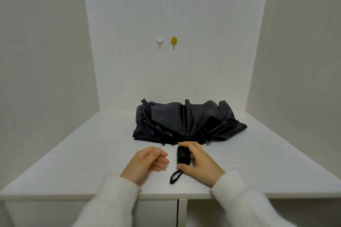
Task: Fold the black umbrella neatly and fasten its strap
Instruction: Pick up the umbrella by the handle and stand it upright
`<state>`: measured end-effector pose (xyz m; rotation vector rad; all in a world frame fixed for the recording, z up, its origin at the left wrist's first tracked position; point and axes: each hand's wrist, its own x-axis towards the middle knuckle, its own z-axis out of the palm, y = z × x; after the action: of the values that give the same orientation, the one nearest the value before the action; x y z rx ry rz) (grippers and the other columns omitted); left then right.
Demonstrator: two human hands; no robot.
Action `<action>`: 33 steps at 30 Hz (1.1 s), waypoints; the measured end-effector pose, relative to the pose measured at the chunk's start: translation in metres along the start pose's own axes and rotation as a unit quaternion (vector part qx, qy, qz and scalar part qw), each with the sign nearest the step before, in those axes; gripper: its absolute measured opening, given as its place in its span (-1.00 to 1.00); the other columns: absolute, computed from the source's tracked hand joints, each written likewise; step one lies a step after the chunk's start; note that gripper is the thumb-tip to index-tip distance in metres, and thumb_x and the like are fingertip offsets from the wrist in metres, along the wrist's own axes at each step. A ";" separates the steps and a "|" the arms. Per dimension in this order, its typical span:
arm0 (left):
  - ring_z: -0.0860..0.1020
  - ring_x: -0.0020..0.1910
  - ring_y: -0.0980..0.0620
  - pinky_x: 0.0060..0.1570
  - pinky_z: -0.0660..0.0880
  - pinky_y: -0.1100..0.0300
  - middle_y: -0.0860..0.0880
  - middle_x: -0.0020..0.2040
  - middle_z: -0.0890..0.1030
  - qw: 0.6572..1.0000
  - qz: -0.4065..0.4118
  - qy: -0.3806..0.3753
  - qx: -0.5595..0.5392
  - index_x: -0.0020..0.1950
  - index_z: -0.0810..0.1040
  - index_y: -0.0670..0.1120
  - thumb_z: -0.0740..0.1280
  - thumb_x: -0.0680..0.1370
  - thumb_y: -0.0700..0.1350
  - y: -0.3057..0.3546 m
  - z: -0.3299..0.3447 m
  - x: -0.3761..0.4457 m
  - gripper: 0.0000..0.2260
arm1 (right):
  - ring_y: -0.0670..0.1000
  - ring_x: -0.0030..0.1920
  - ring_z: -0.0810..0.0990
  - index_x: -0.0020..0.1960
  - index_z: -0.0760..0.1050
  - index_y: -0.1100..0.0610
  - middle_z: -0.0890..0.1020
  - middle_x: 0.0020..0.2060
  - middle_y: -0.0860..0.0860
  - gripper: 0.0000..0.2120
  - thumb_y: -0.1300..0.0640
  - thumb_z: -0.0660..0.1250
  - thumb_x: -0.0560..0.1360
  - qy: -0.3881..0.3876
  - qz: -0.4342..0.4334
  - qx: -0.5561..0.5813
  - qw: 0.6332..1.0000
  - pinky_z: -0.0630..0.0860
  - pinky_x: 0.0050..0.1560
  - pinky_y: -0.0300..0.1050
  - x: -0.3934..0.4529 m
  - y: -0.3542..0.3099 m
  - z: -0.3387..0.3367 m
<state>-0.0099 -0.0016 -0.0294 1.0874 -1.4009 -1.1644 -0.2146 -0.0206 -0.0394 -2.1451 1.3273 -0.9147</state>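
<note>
On the white wooden table (pixel 77 153), the right hand (pixel 199 164) grips the collapsed black fabric umbrella's (pixel 186 121) handle (pixel 183 156); the left hand (pixel 147 162), at nine o'clock of it, rests loosely curled, holding nothing.

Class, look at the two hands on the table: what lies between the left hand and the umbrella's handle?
Only a bare strip of white table, as the head view shows. The left hand holds nothing; the right hand grips the handle.

umbrella handle (pixel 183 156) partly hidden under right hand (pixel 200 167), both sleeves (pixel 110 202) cut off by bottom edge
</note>
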 end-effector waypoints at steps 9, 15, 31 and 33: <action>0.49 0.01 0.17 -0.08 0.47 0.32 0.06 0.21 0.45 0.979 0.115 0.025 0.169 0.26 0.38 0.09 0.35 0.50 -0.24 0.018 0.019 0.005 -0.60 | -0.10 0.04 0.50 0.16 0.48 -0.14 0.48 0.11 -0.01 -0.59 0.16 0.49 0.40 0.075 -0.042 0.160 0.983 0.41 0.04 -0.38 0.018 -0.046 -0.028; 0.37 0.30 0.02 0.34 0.33 0.06 0.01 0.33 0.35 0.943 0.214 0.050 0.250 0.45 0.22 0.01 0.42 0.46 -0.04 0.075 0.030 0.043 -0.38 | 0.00 -0.05 0.60 0.11 0.56 0.10 0.62 -0.03 0.02 -0.77 0.17 0.41 0.46 0.093 -0.048 0.327 0.939 0.50 -0.15 -0.26 0.050 -0.131 -0.093; 0.56 0.08 -0.17 0.12 0.47 -0.01 -0.17 0.09 0.61 0.920 0.184 0.111 0.327 0.22 0.44 -0.16 0.14 0.61 -0.02 0.223 0.045 0.107 -0.71 | -0.16 0.21 0.52 0.27 0.49 0.03 0.57 0.19 -0.11 -0.70 -0.02 0.23 0.58 0.150 -0.144 0.173 0.963 0.49 0.20 -0.14 0.041 -0.195 -0.199; 0.56 0.10 -0.15 0.12 0.47 0.06 -0.14 0.14 0.59 0.917 0.163 0.095 0.352 0.25 0.46 -0.18 0.17 0.61 -0.04 0.232 0.041 0.112 -0.70 | -0.32 0.18 0.48 0.25 0.51 -0.01 0.57 0.16 -0.22 -0.69 -0.09 0.19 0.58 0.176 -0.143 0.117 0.967 0.43 0.23 -0.21 0.026 -0.178 -0.198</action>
<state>-0.0754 -0.0739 0.2128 1.3352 -1.8109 -0.2851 -0.2456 0.0258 0.2226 -2.0840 1.0059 -1.5458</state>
